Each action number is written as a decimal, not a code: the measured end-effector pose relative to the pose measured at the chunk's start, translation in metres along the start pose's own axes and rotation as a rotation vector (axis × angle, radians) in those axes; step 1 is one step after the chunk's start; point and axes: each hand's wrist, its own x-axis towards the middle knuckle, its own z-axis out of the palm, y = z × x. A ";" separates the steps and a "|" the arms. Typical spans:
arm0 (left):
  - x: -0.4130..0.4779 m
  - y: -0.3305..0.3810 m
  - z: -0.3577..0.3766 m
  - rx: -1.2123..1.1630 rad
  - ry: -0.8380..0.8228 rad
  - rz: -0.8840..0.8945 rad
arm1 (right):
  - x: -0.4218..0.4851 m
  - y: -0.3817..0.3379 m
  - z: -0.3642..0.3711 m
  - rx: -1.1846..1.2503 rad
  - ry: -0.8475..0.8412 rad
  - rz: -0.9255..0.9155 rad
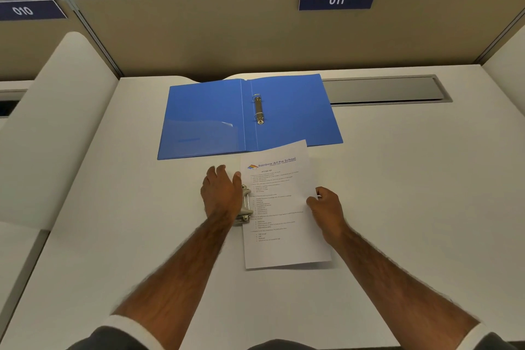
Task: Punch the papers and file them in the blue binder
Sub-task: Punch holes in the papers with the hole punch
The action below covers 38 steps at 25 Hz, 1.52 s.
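The blue binder [250, 116] lies open and flat at the middle of the desk, its metal ring mechanism [258, 109] showing in the spine. Just in front of it lie the printed papers [281, 204], their left edge slid into a metal hole punch [246, 204]. My left hand [220, 193] rests flat on top of the punch, fingers straight, and covers most of it. My right hand [326, 206] pinches the right edge of the papers between thumb and curled fingers.
The white desk [397, 193] is walled by a beige partition [227, 37] with a "011" sign [337, 0]. A grey cable tray lid [386, 89] lies behind the binder to the right. A rounded white divider [56, 122] stands at the left.
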 end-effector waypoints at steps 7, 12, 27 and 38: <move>0.009 0.006 0.024 0.115 -0.094 -0.044 | -0.001 0.000 -0.001 -0.007 -0.007 0.009; 0.018 0.015 0.025 0.281 -0.087 0.038 | -0.002 -0.001 -0.001 -0.020 -0.009 -0.001; 0.021 0.002 0.036 0.173 -0.129 0.078 | 0.008 0.003 0.003 -0.074 0.009 -0.009; 0.026 -0.013 0.050 0.168 -0.039 0.134 | 0.021 0.011 0.004 -0.079 -0.003 0.010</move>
